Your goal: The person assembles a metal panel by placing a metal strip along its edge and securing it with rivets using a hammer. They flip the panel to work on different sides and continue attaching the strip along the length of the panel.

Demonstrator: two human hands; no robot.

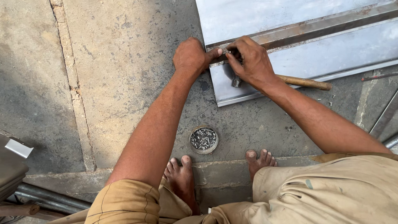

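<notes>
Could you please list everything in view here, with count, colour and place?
metal sheet: one, grey, floor upper right, a rusty strip along it
hammer: one, brown wooden handle, metal head, lying on the sheet beneath the right hand
round tin: one, holding silvery fasteners, floor before the feet
thin rod: one, reddish, right edge
pipes: grey, bottom left
concrete floor: grey, cracked
feet: two, bare, bottom centre
left hand: at the sheet's corner
right hand: fingers pinching something small at the strip

A round tin of screws (203,140) sits before my toes; grey pipes (49,198) lie well left of it on the concrete floor (124,62).
</notes>
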